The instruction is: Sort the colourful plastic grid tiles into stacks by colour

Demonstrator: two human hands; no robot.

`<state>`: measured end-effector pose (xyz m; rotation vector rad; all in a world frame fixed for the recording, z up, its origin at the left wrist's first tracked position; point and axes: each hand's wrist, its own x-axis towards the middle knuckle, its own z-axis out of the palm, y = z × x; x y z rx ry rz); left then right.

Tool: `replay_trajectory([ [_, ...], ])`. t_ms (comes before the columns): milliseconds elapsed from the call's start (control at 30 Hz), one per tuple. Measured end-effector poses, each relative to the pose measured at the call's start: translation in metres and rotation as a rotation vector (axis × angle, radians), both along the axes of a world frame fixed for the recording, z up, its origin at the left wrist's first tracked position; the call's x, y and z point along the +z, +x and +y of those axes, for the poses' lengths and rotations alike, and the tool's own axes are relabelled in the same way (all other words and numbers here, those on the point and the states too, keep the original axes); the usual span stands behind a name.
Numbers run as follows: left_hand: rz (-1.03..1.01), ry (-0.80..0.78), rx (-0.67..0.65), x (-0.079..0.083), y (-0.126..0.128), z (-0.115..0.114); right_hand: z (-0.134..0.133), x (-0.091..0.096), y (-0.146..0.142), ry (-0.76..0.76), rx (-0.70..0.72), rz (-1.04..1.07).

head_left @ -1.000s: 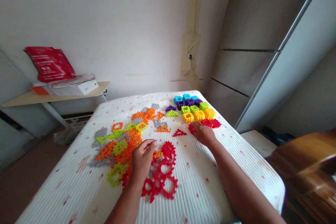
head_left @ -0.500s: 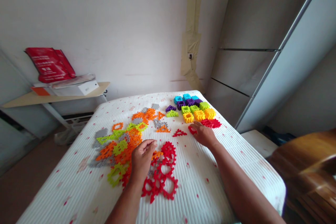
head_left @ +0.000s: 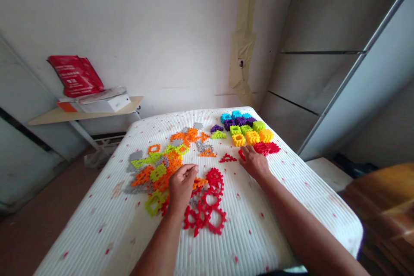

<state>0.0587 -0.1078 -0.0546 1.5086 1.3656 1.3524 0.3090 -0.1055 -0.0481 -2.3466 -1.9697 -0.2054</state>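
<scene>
My left hand (head_left: 181, 185) rests with curled fingers on a loose heap of flat orange, green and grey toothed tiles (head_left: 158, 168), beside a cluster of joined red ring-shaped tiles (head_left: 205, 207). My right hand (head_left: 255, 161) lies palm down on the white spotted mattress (head_left: 246, 233), its fingers over a small red piece (head_left: 241, 154) next to a red block (head_left: 267, 148). A lone red triangle tile (head_left: 227, 158) sits between the hands. Beyond the right hand stands a tidy block of small cubes (head_left: 247, 131) in blue, purple, green, yellow and red.
A low shelf (head_left: 84, 112) on the left wall carries a red bag (head_left: 76, 75) and a white box. A grey wardrobe door (head_left: 349, 86) rises at the right, and a wooden piece of furniture (head_left: 384, 207) stands at the mattress's right corner.
The view has shifted, so everything sits a little further right and up in the picture. Both hands keep the same places on the tiles.
</scene>
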Motion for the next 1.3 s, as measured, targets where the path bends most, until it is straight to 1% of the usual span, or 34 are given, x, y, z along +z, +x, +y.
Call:
replay_trajectory([
  [133,0.300,0.178,-0.043,-0.001,0.000,0.000,0.001,-0.002,0.001,0.008,0.002,0.003],
  [267,0.571,0.299,-0.153,0.000,0.009,-0.004,0.000,-0.001,0.001,0.011,0.016,0.020],
  [367,0.768,0.295,-0.206,0.002,0.020,-0.011,0.000,-0.001,0.000,-0.002,0.009,0.033],
  [467,0.943,0.234,-0.186,0.002,0.029,-0.017,0.000,-0.001,0.000,0.026,0.001,0.039],
  [533,1.001,0.206,-0.176,0.000,0.032,-0.020,-0.001,-0.001,0.000,0.086,0.027,0.060],
  [600,1.015,0.194,-0.175,-0.001,0.032,-0.020,-0.004,-0.002,-0.001,0.151,0.127,0.117],
  [667,1.000,0.185,-0.183,-0.003,0.031,-0.018,-0.007,-0.004,-0.005,0.181,0.322,0.220],
  [767,0.944,0.164,-0.206,-0.005,0.027,-0.013,-0.011,-0.010,-0.018,0.131,0.635,0.404],
  [833,0.905,0.144,-0.215,-0.007,0.026,-0.010,-0.013,-0.014,-0.029,0.068,0.749,0.460],
  [933,0.845,0.139,-0.220,-0.011,0.025,-0.008,-0.013,-0.016,-0.042,0.023,0.799,0.451],
  [1067,0.753,0.195,-0.227,-0.015,0.025,-0.008,-0.013,-0.014,-0.049,0.030,0.805,0.464],
  [1200,0.677,0.293,-0.174,-0.015,0.024,-0.006,-0.014,-0.012,-0.048,0.046,0.770,0.480],
  [1300,0.626,0.310,-0.140,-0.013,0.021,-0.004,-0.016,-0.012,-0.046,0.085,0.722,0.504],
])
